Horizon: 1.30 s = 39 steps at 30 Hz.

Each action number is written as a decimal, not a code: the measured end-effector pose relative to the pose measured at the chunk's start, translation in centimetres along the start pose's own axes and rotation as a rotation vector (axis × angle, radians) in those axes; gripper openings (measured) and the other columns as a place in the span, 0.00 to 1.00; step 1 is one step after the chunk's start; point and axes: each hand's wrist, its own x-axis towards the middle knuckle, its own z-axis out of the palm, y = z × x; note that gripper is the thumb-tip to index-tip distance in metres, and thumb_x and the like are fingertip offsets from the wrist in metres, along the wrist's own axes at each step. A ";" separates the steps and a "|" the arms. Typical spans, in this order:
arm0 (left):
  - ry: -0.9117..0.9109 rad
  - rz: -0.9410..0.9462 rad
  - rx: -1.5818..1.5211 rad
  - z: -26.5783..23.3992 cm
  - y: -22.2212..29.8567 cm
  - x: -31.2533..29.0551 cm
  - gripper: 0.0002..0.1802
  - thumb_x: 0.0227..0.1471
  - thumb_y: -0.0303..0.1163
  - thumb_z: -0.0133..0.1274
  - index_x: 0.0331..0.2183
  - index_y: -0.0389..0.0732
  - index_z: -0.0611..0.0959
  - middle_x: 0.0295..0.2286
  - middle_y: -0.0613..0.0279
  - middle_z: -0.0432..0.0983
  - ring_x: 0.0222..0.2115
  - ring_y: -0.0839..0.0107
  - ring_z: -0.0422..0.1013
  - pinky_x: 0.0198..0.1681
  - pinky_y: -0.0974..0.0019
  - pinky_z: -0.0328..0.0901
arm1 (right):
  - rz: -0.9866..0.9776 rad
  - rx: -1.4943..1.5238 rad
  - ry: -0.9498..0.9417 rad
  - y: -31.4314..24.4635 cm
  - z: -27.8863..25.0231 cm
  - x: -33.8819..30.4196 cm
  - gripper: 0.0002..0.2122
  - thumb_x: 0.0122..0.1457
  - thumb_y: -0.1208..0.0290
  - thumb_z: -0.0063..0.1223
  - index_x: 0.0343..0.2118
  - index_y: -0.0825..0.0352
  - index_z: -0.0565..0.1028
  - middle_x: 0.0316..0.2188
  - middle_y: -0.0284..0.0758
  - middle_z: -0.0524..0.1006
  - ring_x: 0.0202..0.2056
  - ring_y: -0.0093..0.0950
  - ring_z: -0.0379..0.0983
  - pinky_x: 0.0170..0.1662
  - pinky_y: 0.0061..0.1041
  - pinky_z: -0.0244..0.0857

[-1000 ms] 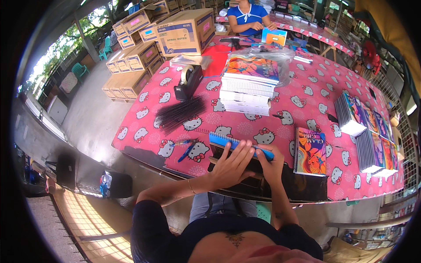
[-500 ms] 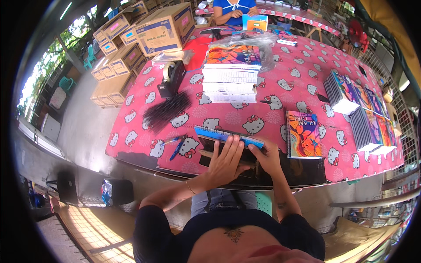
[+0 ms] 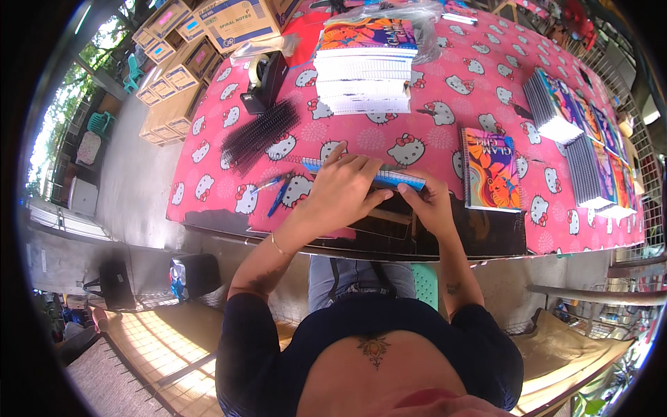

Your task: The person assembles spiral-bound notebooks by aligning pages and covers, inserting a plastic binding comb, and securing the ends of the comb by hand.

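Observation:
A blue spiral notebook is held nearly edge-on above the near edge of the table, its coil along the top. My left hand lies over its left and middle part, fingers reaching over the coil and thumb on the near side. My right hand pinches the right end between thumb and fingers. Below the hands is a dark board with a wooden piece, partly hidden by them. To the right lies a colourful spiral notebook. Black binding coils and blue pens lie to the left.
Beyond my hands rises a tall stack of notebooks. A black tape dispenser stands left of it, with clear plastic behind. Bound notebooks are piled at the right. Cartons are stacked past the table's far left.
My left hand has slid up over the notebook's coil, its fingers now reaching past the top. The notebook is tipped more edge-on. The whole view has tilted downward.

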 end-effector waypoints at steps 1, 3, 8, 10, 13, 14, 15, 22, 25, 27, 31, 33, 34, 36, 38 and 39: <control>-0.077 -0.013 -0.006 -0.1 -0.5 0.5 0.28 0.50 0.46 0.63 0.46 0.36 0.79 0.35 0.48 0.80 0.38 0.48 0.77 0.52 0.45 0.65 | -0.006 0.000 -0.004 0.0 0.0 0.0 0.10 0.62 0.77 0.57 0.46 0.71 0.79 0.37 0.33 0.82 0.38 0.16 0.74 0.42 0.19 0.69; -0.228 -0.038 -0.009 -0.7 -1.1 1.4 0.27 0.49 0.46 0.64 0.44 0.36 0.80 0.34 0.48 0.80 0.36 0.48 0.77 0.47 0.47 0.68 | -0.017 -0.006 -0.010 0.1 0.1 0.0 0.11 0.61 0.78 0.57 0.46 0.71 0.79 0.37 0.33 0.82 0.38 0.17 0.75 0.43 0.20 0.69; 0.044 0.010 -0.265 -1.4 -0.7 1.2 0.14 0.53 0.39 0.61 0.36 0.38 0.81 0.28 0.53 0.79 0.31 0.48 0.77 0.41 0.47 0.69 | -0.058 -0.007 0.075 -0.6 0.8 0.0 0.11 0.61 0.78 0.57 0.46 0.70 0.79 0.38 0.35 0.82 0.39 0.20 0.76 0.44 0.22 0.69; -0.002 0.028 -0.248 -0.9 -1.3 0.8 0.11 0.54 0.35 0.60 0.37 0.39 0.80 0.29 0.53 0.79 0.30 0.49 0.77 0.42 0.47 0.70 | -0.075 -0.038 0.050 -0.3 0.6 0.1 0.11 0.61 0.78 0.57 0.46 0.69 0.79 0.38 0.35 0.82 0.39 0.20 0.76 0.45 0.22 0.69; -0.010 0.088 -0.132 -0.4 -2.5 0.6 0.10 0.54 0.32 0.60 0.37 0.40 0.80 0.28 0.54 0.79 0.30 0.50 0.77 0.45 0.48 0.70 | -0.070 -0.050 0.015 -0.1 0.3 0.1 0.11 0.61 0.78 0.58 0.46 0.69 0.79 0.38 0.34 0.82 0.39 0.20 0.76 0.45 0.22 0.69; 0.032 0.101 -0.149 -0.2 -2.4 0.6 0.09 0.54 0.32 0.60 0.37 0.40 0.80 0.29 0.55 0.79 0.31 0.51 0.77 0.47 0.48 0.69 | -0.063 -0.049 0.008 -0.1 0.3 0.1 0.11 0.60 0.78 0.58 0.46 0.69 0.79 0.38 0.34 0.82 0.39 0.20 0.76 0.45 0.22 0.69; 0.074 0.113 -0.167 0.1 -2.3 0.7 0.09 0.54 0.32 0.60 0.37 0.40 0.80 0.29 0.56 0.80 0.31 0.52 0.77 0.49 0.48 0.69 | -0.057 -0.042 0.012 0.0 0.3 0.0 0.11 0.60 0.78 0.58 0.46 0.69 0.79 0.38 0.34 0.82 0.39 0.19 0.76 0.45 0.22 0.69; 0.174 0.230 -0.105 1.4 -1.9 0.5 0.13 0.51 0.34 0.63 0.40 0.44 0.84 0.35 0.62 0.83 0.36 0.62 0.79 0.57 0.46 0.63 | -0.036 0.002 0.030 0.1 0.4 -0.1 0.11 0.61 0.79 0.57 0.47 0.69 0.79 0.38 0.33 0.82 0.39 0.18 0.76 0.45 0.21 0.69; 0.181 0.223 -0.156 1.7 -2.5 0.6 0.14 0.50 0.35 0.63 0.41 0.45 0.85 0.35 0.64 0.83 0.38 0.65 0.79 0.59 0.47 0.60 | -0.034 0.012 0.032 0.4 0.5 -0.2 0.11 0.61 0.78 0.58 0.47 0.69 0.79 0.38 0.34 0.82 0.39 0.18 0.76 0.45 0.21 0.69; 0.108 0.190 -0.110 1.3 -2.3 0.8 0.21 0.52 0.40 0.61 0.47 0.43 0.82 0.42 0.60 0.81 0.46 0.61 0.76 0.61 0.42 0.56 | -0.028 0.008 0.042 0.6 0.3 -0.3 0.11 0.62 0.77 0.58 0.47 0.69 0.79 0.38 0.34 0.82 0.39 0.18 0.76 0.45 0.21 0.69; 0.188 0.014 0.317 2.8 0.7 0.1 0.39 0.56 0.54 0.53 0.59 0.37 0.71 0.59 0.49 0.67 0.62 0.50 0.61 0.63 0.31 0.46 | 0.009 0.051 0.093 1.0 0.6 -0.2 0.12 0.61 0.77 0.59 0.48 0.70 0.78 0.38 0.34 0.82 0.39 0.18 0.76 0.44 0.21 0.70; 0.090 0.036 0.293 5.8 0.9 -2.9 0.49 0.56 0.61 0.49 0.63 0.29 0.63 0.65 0.41 0.53 0.67 0.43 0.48 0.63 0.25 0.39 | 0.013 0.039 0.097 0.9 0.7 -0.2 0.13 0.61 0.77 0.60 0.48 0.71 0.78 0.39 0.35 0.83 0.40 0.19 0.77 0.44 0.22 0.71; 0.122 0.043 0.287 6.9 1.1 -4.1 0.49 0.56 0.61 0.49 0.62 0.28 0.63 0.65 0.40 0.54 0.67 0.43 0.48 0.63 0.26 0.39 | -0.004 0.002 0.084 0.5 0.6 -0.1 0.13 0.61 0.77 0.60 0.48 0.72 0.78 0.39 0.35 0.83 0.40 0.19 0.77 0.45 0.22 0.71; 0.158 0.028 0.281 6.4 1.6 -3.5 0.49 0.59 0.60 0.46 0.62 0.26 0.62 0.65 0.37 0.53 0.67 0.43 0.48 0.64 0.27 0.35 | 0.002 -0.035 0.072 0.4 0.5 -0.1 0.13 0.60 0.77 0.60 0.48 0.72 0.78 0.39 0.36 0.83 0.41 0.20 0.77 0.45 0.22 0.71; 0.168 -0.024 0.269 5.3 1.4 -1.2 0.46 0.59 0.58 0.47 0.62 0.28 0.63 0.65 0.41 0.55 0.67 0.47 0.49 0.65 0.30 0.37 | 0.040 -0.038 0.074 0.5 0.3 -0.1 0.13 0.60 0.77 0.60 0.47 0.73 0.79 0.39 0.36 0.83 0.41 0.20 0.77 0.46 0.22 0.71; 0.173 -0.051 0.261 4.9 1.6 -0.5 0.45 0.59 0.57 0.48 0.62 0.29 0.64 0.65 0.42 0.55 0.67 0.49 0.50 0.65 0.31 0.38 | 0.013 -0.038 0.072 0.6 0.3 0.0 0.12 0.60 0.77 0.60 0.47 0.73 0.79 0.39 0.37 0.83 0.41 0.20 0.77 0.45 0.22 0.71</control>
